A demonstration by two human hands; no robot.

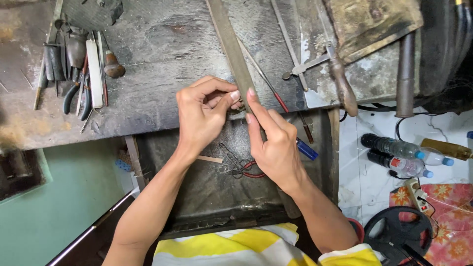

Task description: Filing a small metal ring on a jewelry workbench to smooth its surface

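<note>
While pinching one small metal piece point(237, 109) at the bench edge, left hand point(203, 116) fingers curled tight around it. Right hand point(276, 143) gripping one long flat file point(230, 47), index finger laid along the blade, file touching the piece. Below, one drawer tray point(197, 192) with one pair of red-handled pliers point(244, 167). Three plastic bottles point(399, 155) on the floor, well apart.

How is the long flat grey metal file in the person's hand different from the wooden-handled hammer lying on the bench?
The long flat grey metal file is gripped by the right hand, slanting up across the bench; the wooden-handled hammer lies untouched at the bench's right edge. The file is one flat, wide strip; the hammer has a rounded brown handle with a thin metal head crossing it. The file looks longer. Both look worn.
</note>
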